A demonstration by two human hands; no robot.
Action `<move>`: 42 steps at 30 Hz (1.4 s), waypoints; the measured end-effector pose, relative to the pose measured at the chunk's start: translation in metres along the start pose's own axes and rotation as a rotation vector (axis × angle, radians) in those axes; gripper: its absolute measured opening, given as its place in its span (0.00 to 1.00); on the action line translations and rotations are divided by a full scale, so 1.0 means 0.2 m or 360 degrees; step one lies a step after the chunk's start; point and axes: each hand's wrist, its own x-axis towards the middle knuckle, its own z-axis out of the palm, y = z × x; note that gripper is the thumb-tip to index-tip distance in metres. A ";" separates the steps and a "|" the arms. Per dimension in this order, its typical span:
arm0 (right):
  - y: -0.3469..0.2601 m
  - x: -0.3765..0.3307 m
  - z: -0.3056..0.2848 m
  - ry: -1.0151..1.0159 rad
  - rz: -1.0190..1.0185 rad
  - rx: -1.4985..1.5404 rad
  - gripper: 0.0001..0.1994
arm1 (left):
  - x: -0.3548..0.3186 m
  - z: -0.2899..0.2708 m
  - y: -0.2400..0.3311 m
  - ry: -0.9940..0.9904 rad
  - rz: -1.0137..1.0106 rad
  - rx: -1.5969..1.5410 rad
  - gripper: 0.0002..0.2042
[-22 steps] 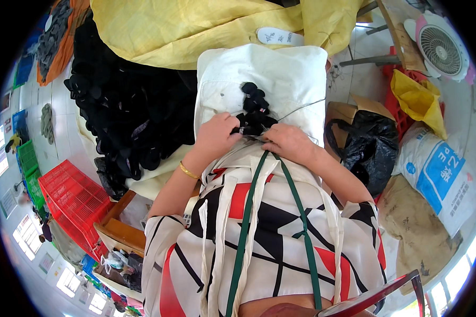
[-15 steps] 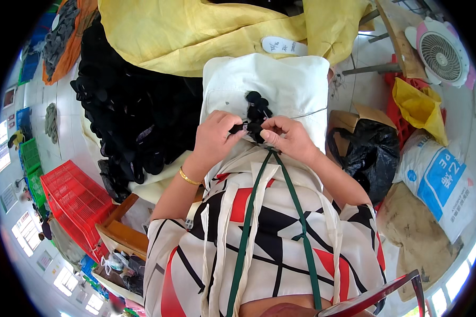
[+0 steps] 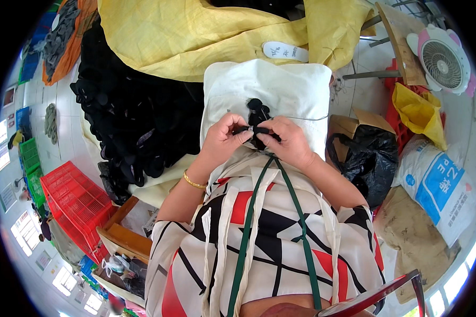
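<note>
My left hand (image 3: pixel 225 136) and my right hand (image 3: pixel 289 141) are close together over a white cloth-covered surface (image 3: pixel 296 87). Between them they pinch a small black fabric piece (image 3: pixel 257 130), one end in each set of fingertips. The fingers cover part of it, so its exact kind cannot be made out. Just beyond my fingers, more small black rounded pieces (image 3: pixel 257 105) lie in a short row on the white surface. A thin dark cord (image 3: pixel 312 118) runs from near them toward the right edge.
To the left is a large heap of black fabric pieces (image 3: pixel 127 105). Yellow sheeting (image 3: pixel 195 39) spreads across the far side, with a white sole-shaped piece (image 3: pixel 284 51) on it. A red crate (image 3: pixel 76 203) stands left; a black plastic bag (image 3: pixel 373 153) and a fan (image 3: pixel 441 61) are right.
My hands have drawn closer together on the black piece, which now stretches level between both sets of fingertips. The right fingers have closed on its end.
</note>
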 end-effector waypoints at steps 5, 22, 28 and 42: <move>0.04 0.02 0.00 -0.0251 0.0658 0.0977 0.15 | 0.01 -0.02 0.02 -0.0037 -0.0011 0.0231 0.07; 0.02 0.13 -0.02 -0.0085 0.0414 0.0808 0.12 | -0.05 -0.09 -0.05 0.0234 0.0101 0.0152 0.07; -0.05 0.12 0.07 -0.0063 0.0408 0.0392 0.06 | -0.04 -0.07 0.00 0.0018 -0.0256 -0.0072 0.09; -0.05 0.08 0.04 0.0115 0.0007 0.0295 0.09 | -0.03 -0.07 0.07 0.0066 0.0325 0.0862 0.08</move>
